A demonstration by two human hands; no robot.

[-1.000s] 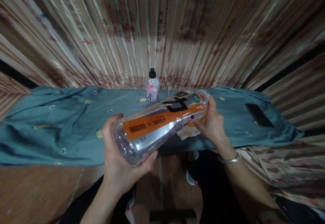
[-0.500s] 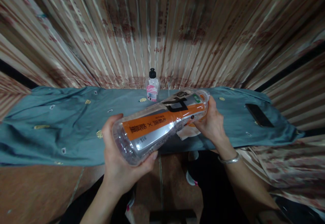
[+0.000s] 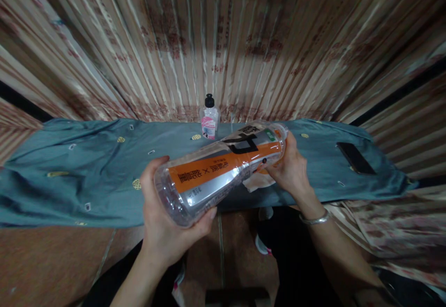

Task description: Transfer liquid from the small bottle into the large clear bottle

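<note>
A large clear plastic bottle point(image 3: 223, 163) with an orange and silver label lies sideways in the air between my hands, its neck end tilted up to the right. My left hand point(image 3: 167, 223) wraps round the broad base, thumb along the underside. At the neck end, my right hand point(image 3: 292, 167) grips the bottle, with some of its fingers hidden behind it. Beyond the bottle stands a small clear bottle point(image 3: 209, 120) with a black cap and pink label. Below the neck end, a white crumpled piece, maybe tissue point(image 3: 257, 181), shows partly.
The bench or narrow table wears a teal patterned cloth point(image 3: 97, 172). A dark phone point(image 3: 354, 158) lies on its right part. Pleated striped curtains point(image 3: 216, 42) hang behind and at both sides. Brown floor tiles point(image 3: 205, 260) and my dark-clad legs point(image 3: 296, 251) show below.
</note>
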